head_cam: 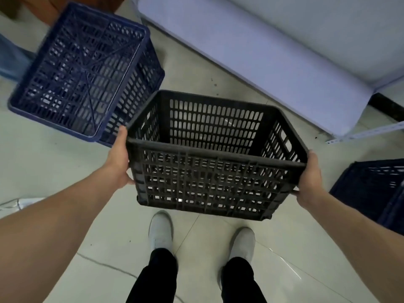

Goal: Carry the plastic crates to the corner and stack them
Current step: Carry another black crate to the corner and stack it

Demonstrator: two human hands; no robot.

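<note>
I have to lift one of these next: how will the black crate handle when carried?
Probably light for its size: the black crate is empty and slotted all over. Likely stiff, since its ribbed walls hold square between the left hand and right hand. Bulky: it takes both hands, one at each end.

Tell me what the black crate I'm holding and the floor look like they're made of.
Black crate: apparently moulded plastic, matte; its walls are a grid of identical slots and ribs. Floor: probably glazed ceramic tile, pale and glossy; grout lines and light reflections show.
</note>
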